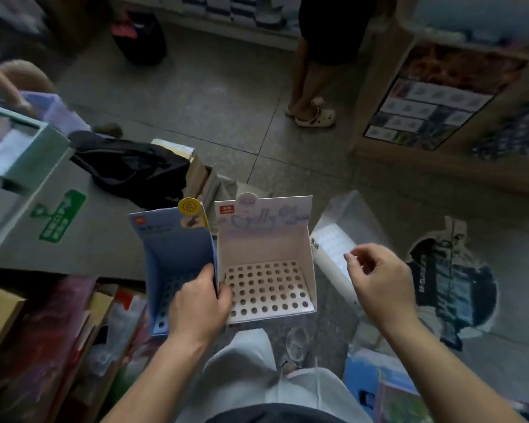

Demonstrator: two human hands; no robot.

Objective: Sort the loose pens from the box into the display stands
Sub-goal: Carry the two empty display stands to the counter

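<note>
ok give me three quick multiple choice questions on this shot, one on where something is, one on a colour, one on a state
1. The blue stand sits where relative to the white stand? A on its left B on its right C behind it
2. The round badge atop the blue stand is: A red B yellow C green
3. The white stand's holes are: A all filled with pens B half filled C empty

1 A: the left hand grips where their walls meet, blue on the left.
2 B: it shows yellow.
3 C: no visible hole holds a pen.
</note>
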